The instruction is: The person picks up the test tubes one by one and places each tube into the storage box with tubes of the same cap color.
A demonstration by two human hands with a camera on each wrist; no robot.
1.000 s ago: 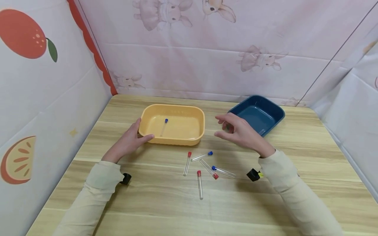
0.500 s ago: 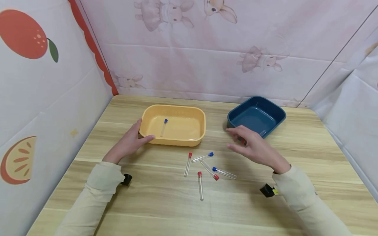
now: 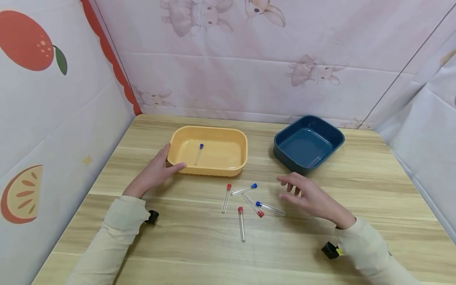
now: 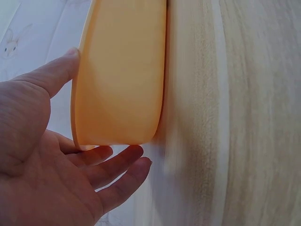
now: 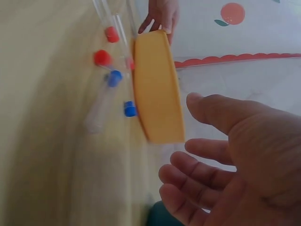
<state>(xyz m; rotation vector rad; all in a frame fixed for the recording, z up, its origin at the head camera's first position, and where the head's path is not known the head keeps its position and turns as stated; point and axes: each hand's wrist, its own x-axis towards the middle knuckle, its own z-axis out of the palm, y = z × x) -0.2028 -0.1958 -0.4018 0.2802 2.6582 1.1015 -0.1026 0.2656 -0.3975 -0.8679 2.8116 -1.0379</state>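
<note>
The left hand holds the near left corner of the yellow tray; in the left wrist view its thumb lies on the rim and its fingers curl against the tray's end. One blue-capped tube lies inside that tray. My right hand hovers empty over the table, fingers apart and slightly bent, just right of a blue-capped tube. Beside it lie a red-capped tube, another blue-capped one and two more red-capped tubes.
A dark blue tray stands at the back right, beyond the right hand, turned at an angle. Printed cloth walls rise behind the table and at its sides. A black device hangs below each wrist.
The right hand has drawn back from beside the dark blue tray, toward the near side and slightly right. The left hand and both trays stay where they were.
</note>
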